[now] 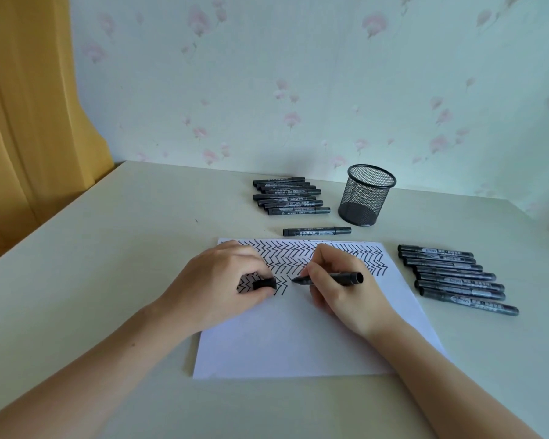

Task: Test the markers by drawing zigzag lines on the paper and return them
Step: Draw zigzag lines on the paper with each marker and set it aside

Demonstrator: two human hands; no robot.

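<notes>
A white sheet of paper (286, 340) lies on the table, its upper part covered with black zigzag lines. My right hand (343, 289) grips an uncapped black marker (339, 278) with its tip on the paper beside the latest zigzag. My left hand (222, 286) rests on the left of the sheet and pinches the marker's black cap (264, 283). One capped marker (316, 231) lies alone just beyond the paper.
Several capped black markers (290, 195) lie in a row at the back, left of an empty black mesh pen cup (365, 195). Another row of several markers (457, 278) lies right of the paper. A wallpapered wall stands behind the beige table (108, 248).
</notes>
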